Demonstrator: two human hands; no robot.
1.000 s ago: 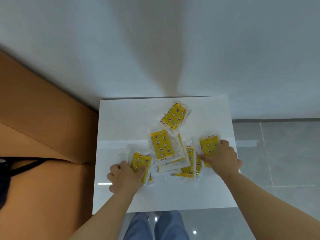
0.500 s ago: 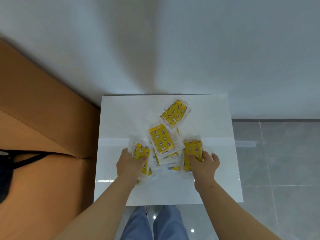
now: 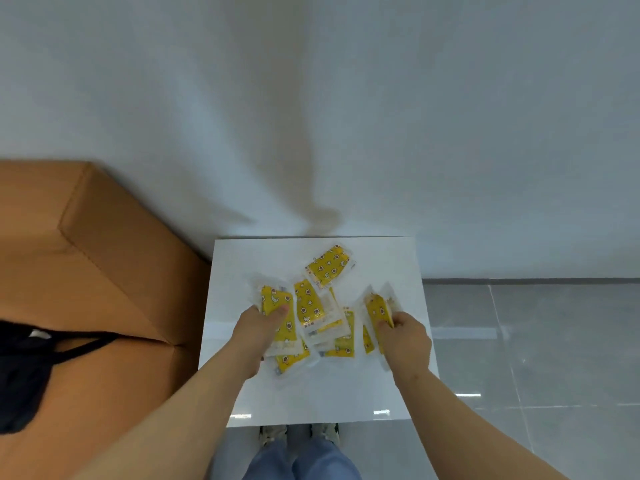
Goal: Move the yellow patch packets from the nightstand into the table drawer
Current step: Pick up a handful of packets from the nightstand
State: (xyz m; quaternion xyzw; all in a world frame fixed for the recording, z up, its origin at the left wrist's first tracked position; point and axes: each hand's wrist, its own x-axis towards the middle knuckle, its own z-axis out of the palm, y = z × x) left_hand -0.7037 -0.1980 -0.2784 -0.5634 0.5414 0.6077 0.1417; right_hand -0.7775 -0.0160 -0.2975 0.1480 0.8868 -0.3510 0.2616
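Observation:
Several yellow patch packets in clear wrappers lie on the white nightstand (image 3: 391, 386). My left hand (image 3: 256, 329) grips a packet (image 3: 277, 303) with its thumb on top, over more packets beneath. My right hand (image 3: 403, 336) pinches another packet (image 3: 375, 306), lifted and tilted on edge. A loose pile (image 3: 320, 313) sits between the hands. One packet (image 3: 329, 266) lies apart at the back. No drawer is in view.
A tan leather bed or sofa (image 3: 97, 271) stands against the nightstand's left side, with a black strap or garment (image 3: 20, 365) on it. The white wall rises behind. Grey floor tiles (image 3: 540, 341) stretch to the right. My legs and shoes show below the front edge.
Both hands have closed on packets and raised them off the pile. The right hand moved back toward the right with its packet tilted up. The camera view shifted.

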